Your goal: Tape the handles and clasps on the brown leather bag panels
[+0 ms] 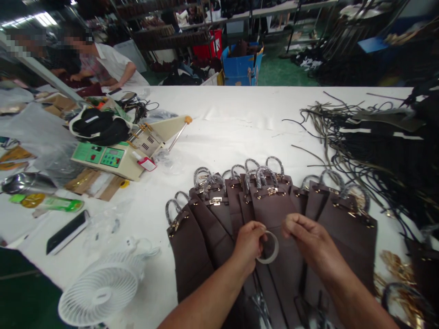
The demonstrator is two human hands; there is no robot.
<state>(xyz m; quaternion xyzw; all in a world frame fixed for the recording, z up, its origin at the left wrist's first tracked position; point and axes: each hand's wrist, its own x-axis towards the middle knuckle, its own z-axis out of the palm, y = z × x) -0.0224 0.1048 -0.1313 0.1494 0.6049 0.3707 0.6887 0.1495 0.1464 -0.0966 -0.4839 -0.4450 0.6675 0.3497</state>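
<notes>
Head view showed your left hand (249,242) and right hand (307,237), fingers pinching a tape roll (268,247) over brown leather pieces (274,214) on the table (240,123).

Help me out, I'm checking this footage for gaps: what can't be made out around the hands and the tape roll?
All in the head view:
- Tape roll: its near-left part is hidden by the left hand.
- Right hand: fingertips curl under; contact with the roll is unclear.
- Brown leather pieces: lower ends covered by forearms and cut by the bottom edge.
- White fan: base cut off.
</notes>
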